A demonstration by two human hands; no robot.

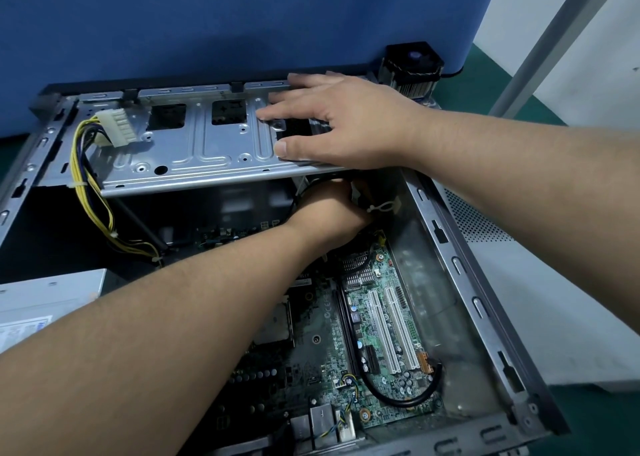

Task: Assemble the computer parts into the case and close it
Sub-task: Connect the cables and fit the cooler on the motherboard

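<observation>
meanwhile the right hand [332, 120] rests flat on the drive tray [194, 151]; left hand [329, 213] grips cables [367, 196] beneath.

Everything sits on a green work surface [585, 417], only peeking out at the right edge, lower right and a sliver at far left of the frame. The open computer case [491, 320] fills most of the middle of it, with a silver power supply box [45, 303] lying at the left edge next to it. At the upper right a black-fanned heatsink cooler [412, 69] stands behind the case's far corner against a blue panel [207, 23], and a white perforated panel [540, 300] lies flat along the case's right side.
</observation>
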